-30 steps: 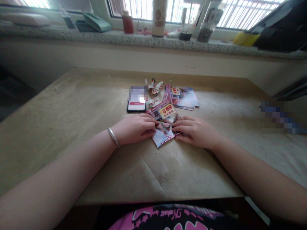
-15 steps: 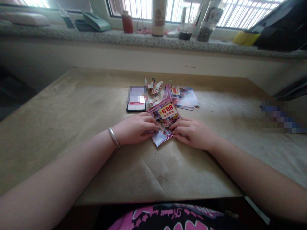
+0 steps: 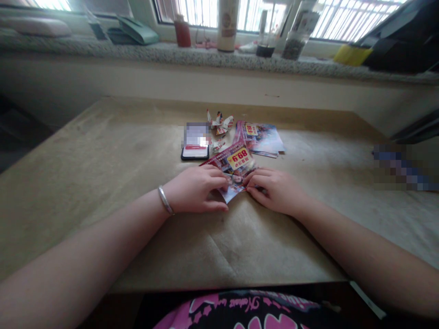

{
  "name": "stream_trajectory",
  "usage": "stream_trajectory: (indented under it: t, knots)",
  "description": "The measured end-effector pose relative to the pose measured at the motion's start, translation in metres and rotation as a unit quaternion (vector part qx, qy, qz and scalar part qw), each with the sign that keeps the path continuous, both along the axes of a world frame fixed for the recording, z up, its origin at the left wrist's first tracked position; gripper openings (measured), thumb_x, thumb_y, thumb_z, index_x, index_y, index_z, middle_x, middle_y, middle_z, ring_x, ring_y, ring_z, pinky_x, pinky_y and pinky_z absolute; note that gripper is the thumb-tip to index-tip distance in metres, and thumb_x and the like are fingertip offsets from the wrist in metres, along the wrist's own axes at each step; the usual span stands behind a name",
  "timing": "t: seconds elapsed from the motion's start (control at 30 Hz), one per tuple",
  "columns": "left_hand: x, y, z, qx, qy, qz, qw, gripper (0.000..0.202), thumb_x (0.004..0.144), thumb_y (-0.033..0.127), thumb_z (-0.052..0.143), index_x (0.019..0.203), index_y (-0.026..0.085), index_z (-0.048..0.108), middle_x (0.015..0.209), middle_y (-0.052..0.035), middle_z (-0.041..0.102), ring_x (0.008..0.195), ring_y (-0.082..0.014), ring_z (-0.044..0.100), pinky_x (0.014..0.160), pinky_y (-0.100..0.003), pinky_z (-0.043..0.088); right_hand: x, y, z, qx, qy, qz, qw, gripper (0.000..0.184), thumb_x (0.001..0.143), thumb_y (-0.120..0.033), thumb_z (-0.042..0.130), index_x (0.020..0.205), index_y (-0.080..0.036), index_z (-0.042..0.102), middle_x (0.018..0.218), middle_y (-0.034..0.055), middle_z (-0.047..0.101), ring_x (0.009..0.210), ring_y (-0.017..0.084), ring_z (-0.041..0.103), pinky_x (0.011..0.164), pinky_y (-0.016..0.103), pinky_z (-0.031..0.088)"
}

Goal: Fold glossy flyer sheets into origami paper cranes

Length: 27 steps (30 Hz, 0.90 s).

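A colourful printed leaflet (image 3: 240, 165), purple and pink with a yellow price patch, lies at a slant between my two hands. My left hand (image 3: 199, 188), with a silver bangle on its wrist, rests its fingers on the leaflet's left part; its thumb is stretched out, off the paper. At the lower right edge, my right hand (image 3: 274, 188) pinches the leaflet between thumb and fingers. Just beyond are a phone (image 3: 195, 151) with a lit screen, a folded paper figure (image 3: 222, 123) and a stack of similar leaflets (image 3: 265, 139).
The table (image 3: 137, 137) has a beige cover. Behind it, a stone windowsill (image 3: 144, 51) holds a red bottle (image 3: 182, 32), a tall pale bottle (image 3: 227, 27), a jar (image 3: 295, 43) and a yellow object (image 3: 350, 55). A blurred-out item (image 3: 401, 167) lies at the right.
The leaflet's left side has opened out wider toward the phone. My left thumb has come away from the paper and spread toward me. My right hand stays nearly in place.
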<state>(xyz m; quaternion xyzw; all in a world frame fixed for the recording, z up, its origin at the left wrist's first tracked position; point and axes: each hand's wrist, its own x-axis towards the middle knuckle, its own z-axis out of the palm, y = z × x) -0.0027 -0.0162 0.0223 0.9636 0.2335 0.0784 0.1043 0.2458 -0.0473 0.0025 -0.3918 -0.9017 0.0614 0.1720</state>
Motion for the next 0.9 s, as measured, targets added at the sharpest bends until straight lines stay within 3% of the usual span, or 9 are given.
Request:
stream_trajectory:
  t: [0.37, 0.6, 0.73, 0.9]
  knots:
    - [0.005, -0.001, -0.008, 0.031, -0.019, 0.046, 0.998, 0.033, 0.092, 0.042, 0.048, 0.086, 0.018, 0.069, 0.099, -0.0065, 0.069, 0.093, -0.0203, 0.064, 0.084, -0.031, 0.049, -0.002, -0.001, -0.001, -0.009, -0.006, -0.034, 0.999, 0.013, 0.086, -0.022, 0.051, 0.079, -0.019, 0.062, 0.095, 0.0078, 0.07, 0.09, 0.021, 0.064, 0.081, 0.032, 0.049]
    - [0.012, -0.001, -0.012, -0.03, -0.072, 0.124, 0.989, 0.024, 0.09, 0.029, 0.048, 0.08, 0.016, 0.066, 0.084, -0.0045, 0.068, 0.082, -0.0163, 0.06, 0.078, -0.028, 0.046, 0.001, 0.002, -0.003, 0.005, -0.017, -0.035, 0.999, 0.018, 0.087, -0.023, 0.05, 0.082, -0.017, 0.065, 0.092, 0.0078, 0.069, 0.091, 0.021, 0.062, 0.081, 0.031, 0.049]
    - [0.016, 0.002, -0.018, -0.091, -0.131, 0.203, 0.966, 0.02, 0.084, 0.033, 0.054, 0.078, 0.015, 0.061, 0.083, -0.0033, 0.063, 0.075, -0.0147, 0.056, 0.067, -0.025, 0.043, 0.002, 0.003, -0.005, 0.012, -0.018, -0.037, 0.999, 0.021, 0.089, -0.026, 0.049, 0.082, -0.017, 0.067, 0.091, 0.0075, 0.069, 0.089, 0.02, 0.062, 0.08, 0.032, 0.049]
    - [0.017, 0.005, -0.023, -0.145, -0.161, 0.239, 0.947, 0.021, 0.083, 0.034, 0.056, 0.075, 0.015, 0.061, 0.077, -0.0013, 0.061, 0.069, -0.0133, 0.054, 0.062, -0.025, 0.041, 0.002, 0.002, -0.005, 0.007, 0.001, -0.064, 0.998, 0.019, 0.088, -0.026, 0.052, 0.084, -0.018, 0.068, 0.091, 0.0066, 0.07, 0.085, 0.02, 0.063, 0.076, 0.031, 0.049]
